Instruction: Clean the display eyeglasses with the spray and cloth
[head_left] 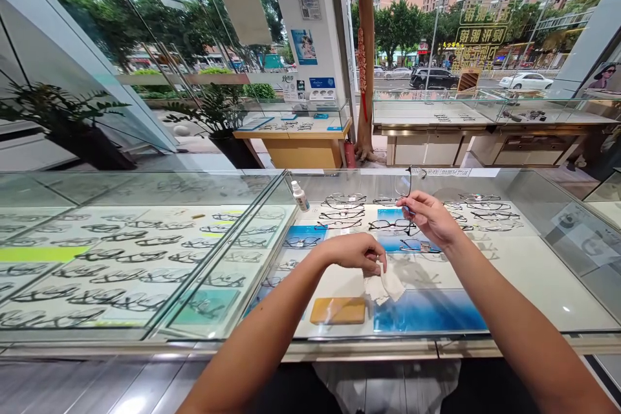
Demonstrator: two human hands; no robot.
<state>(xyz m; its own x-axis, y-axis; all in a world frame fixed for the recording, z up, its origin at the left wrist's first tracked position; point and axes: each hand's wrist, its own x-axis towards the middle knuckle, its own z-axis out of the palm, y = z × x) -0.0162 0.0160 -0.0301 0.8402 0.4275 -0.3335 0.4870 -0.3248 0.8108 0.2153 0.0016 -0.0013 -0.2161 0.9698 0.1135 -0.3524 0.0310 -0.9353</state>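
Back from the counter's front edge [363, 348], the left hand [350, 251] pinches a cloth [391, 286], the right hand [435, 218] pinching glasses [410, 185], best gripped lightly, off the lenses.

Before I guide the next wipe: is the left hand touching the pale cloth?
Touching. The head view shows it: the fingertips of the left hand meet the upper part of the cloth, which spreads below them.

so both arms reach fwd from the near edge, bare. L hand [356, 252] is bent down at the wrist, fingers curled w/ tips low. R hand [427, 217] sits farther & higher, fingers pinched, angled left.
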